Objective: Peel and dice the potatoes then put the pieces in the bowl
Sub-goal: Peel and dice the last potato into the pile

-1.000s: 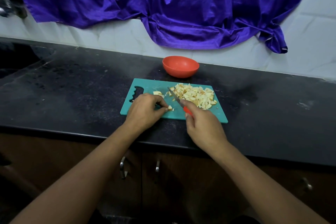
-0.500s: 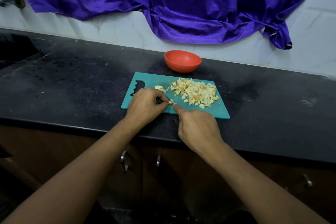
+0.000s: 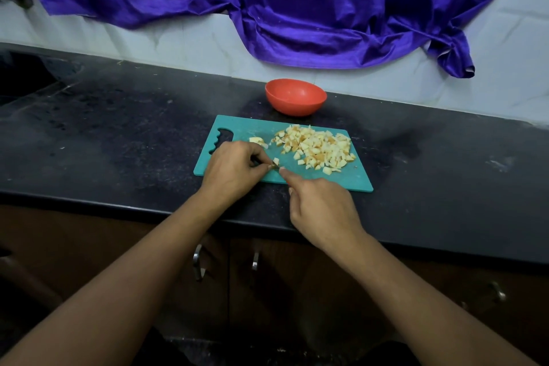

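Flat teal plastic cutting board (image 3: 341, 178), rectangular with rounded corners and a wavy grip slot at its 9 o'clock end, on a black speckled stone counter (image 3: 118, 134); long axis roughly 9 to 3 o'clock, the 3 o'clock end a little nearer the person. On its 2 o'clock half, a loose heap of potato pieces (image 3: 318, 147), pale yellow, small and blocky, some browned. One larger chunk (image 3: 258, 140) apart at 9 o'clock of the heap, just beyond the left knuckles. Left hand (image 3: 231, 171) curled at the board's 7 o'clock, thumb and fingertips pinching a small potato piece (image 3: 276, 161) near the board's middle. Right hand (image 3: 320, 208) at 5 o'clock over the near edge, fingers folded under, forefinger stretched toward 11 o'clock, almost meeting the left thumb; contents of that fist hidden, cannot tell. Smooth round orange-red bowl (image 3: 295, 96) at 12 o'clock, just past the far edge, not touching. Behind, white tiled wall (image 3: 178, 38) and creased glossy purple cloth (image 3: 297, 9). Below at 6 o'clock, dark cupboard doors (image 3: 297, 291) with metal handles (image 3: 197, 261).
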Available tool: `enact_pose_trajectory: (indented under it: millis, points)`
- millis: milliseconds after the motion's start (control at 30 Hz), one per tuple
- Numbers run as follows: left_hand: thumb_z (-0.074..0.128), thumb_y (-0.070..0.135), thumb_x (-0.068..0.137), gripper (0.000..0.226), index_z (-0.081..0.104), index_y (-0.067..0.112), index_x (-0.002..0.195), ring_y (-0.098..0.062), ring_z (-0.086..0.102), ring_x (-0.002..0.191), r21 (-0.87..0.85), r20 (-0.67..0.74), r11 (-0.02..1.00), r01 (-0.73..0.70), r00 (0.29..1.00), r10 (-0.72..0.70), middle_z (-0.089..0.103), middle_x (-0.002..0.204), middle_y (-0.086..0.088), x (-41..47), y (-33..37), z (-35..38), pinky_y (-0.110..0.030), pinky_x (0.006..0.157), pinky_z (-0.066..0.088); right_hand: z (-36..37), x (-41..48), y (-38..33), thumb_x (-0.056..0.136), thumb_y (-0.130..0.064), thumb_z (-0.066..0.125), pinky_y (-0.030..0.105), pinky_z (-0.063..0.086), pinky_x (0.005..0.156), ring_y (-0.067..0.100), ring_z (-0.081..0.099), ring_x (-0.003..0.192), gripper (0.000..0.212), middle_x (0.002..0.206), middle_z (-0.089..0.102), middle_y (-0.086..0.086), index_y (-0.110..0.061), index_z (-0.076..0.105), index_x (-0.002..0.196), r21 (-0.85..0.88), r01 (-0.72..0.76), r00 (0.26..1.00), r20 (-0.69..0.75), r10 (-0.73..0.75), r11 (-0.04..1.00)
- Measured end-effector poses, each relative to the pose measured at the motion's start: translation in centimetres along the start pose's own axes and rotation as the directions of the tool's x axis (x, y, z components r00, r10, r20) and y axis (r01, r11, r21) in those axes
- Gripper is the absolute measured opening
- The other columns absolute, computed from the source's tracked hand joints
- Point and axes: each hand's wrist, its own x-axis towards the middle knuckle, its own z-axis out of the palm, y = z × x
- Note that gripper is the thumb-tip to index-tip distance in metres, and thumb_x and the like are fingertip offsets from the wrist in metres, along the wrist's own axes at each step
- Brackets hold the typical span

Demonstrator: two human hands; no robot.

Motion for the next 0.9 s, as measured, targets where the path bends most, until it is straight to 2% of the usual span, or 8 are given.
enact_pose_trajectory:
  millis: [100,233,333,467,700,800,900]
  points:
    - [0.08,0.029,0.087,0.006,0.078,0.033,0.091,0.002,0.065,0.08,-0.011,0.008,1.0,0.02,1.0,-0.02,0.074,0.087,0.019,0.0,-0.1,0.0,-0.029,0.077,0.058,0.0,0.1,-0.3,0.106,-0.031,0.042,0.033,0.038,0.061,0.015,0.05,0.071,0.052,0.077,0.049,-0.005,-0.032,0.037,0.158,-0.05,0.022,1.0,0.013,-0.022,0.999]
    - [0.078,0.026,0.088,0.009,0.078,0.033,0.093,0.003,0.064,0.081,-0.033,0.014,0.999,0.026,1.0,-0.025,0.071,0.088,0.022,-0.2,0.0,-0.2,-0.023,0.077,0.055,-0.2,-0.4,0.2,0.108,-0.033,0.042,0.029,0.039,0.058,0.008,0.051,0.066,0.047,0.077,0.056,-0.009,-0.038,0.042,0.154,0.137,-0.04,0.999,-0.019,0.043,0.99]
    - [0.078,0.022,0.088,0.013,0.075,0.035,0.092,0.004,0.064,0.081,-0.049,0.015,0.999,0.018,1.0,-0.017,0.07,0.088,0.021,-0.2,0.0,-0.1,-0.021,0.077,0.055,0.0,-0.6,0.2,0.108,-0.033,0.044,0.027,0.04,0.055,0.006,0.05,0.061,0.047,0.072,0.054,-0.012,-0.038,0.041,0.155,0.18,-0.027,0.998,-0.048,0.036,0.983]
    - [0.083,0.017,0.084,0.022,0.065,0.029,0.092,0.004,0.066,0.077,-0.121,-0.011,0.992,0.038,0.999,-0.039,0.07,0.081,0.015,-0.2,0.0,-0.1,-0.023,0.076,0.059,0.2,-0.8,0.2,0.107,-0.031,0.044,0.032,0.047,0.057,0.008,0.053,0.064,0.049,0.076,0.058,-0.008,-0.036,0.04,0.156,0.115,0.012,0.999,-0.044,-0.007,0.993]
    - [0.085,0.017,0.081,0.026,0.063,0.027,0.091,0.001,0.067,0.074,-0.136,-0.035,0.99,0.038,0.998,-0.043,0.069,0.078,0.012,-0.3,-0.1,-0.1,-0.033,0.075,0.061,0.0,0.0,0.1,0.107,-0.031,0.042,0.033,0.046,0.062,0.012,0.054,0.071,0.052,0.081,0.054,-0.006,-0.034,0.037,0.158,-0.007,0.06,0.998,0.031,-0.059,0.998]
    - [0.085,0.02,0.082,0.025,0.063,0.03,0.088,-0.001,0.065,0.075,-0.103,-0.028,0.994,0.044,0.999,-0.047,0.068,0.08,0.013,-0.3,0.0,-0.2,-0.032,0.076,0.06,-0.2,0.3,1.0,0.107,-0.034,0.045,0.028,0.041,0.057,0.007,0.052,0.067,0.046,0.084,0.059,-0.009,-0.042,0.045,0.152,0.159,-0.017,1.0,0.022,0.014,0.987]
    - [0.085,0.025,0.082,0.023,0.063,0.031,0.086,-0.002,0.063,0.075,-0.061,-0.019,0.997,0.048,0.999,-0.049,0.066,0.079,0.013,-0.1,0.1,-0.1,-0.031,0.076,0.059,0.1,0.9,2.8,0.106,-0.029,0.051,0.018,0.03,0.05,0.006,0.053,0.057,0.043,0.078,0.061,-0.013,-0.042,0.052,0.146,0.363,-0.063,0.991,-0.088,0.101,0.93]
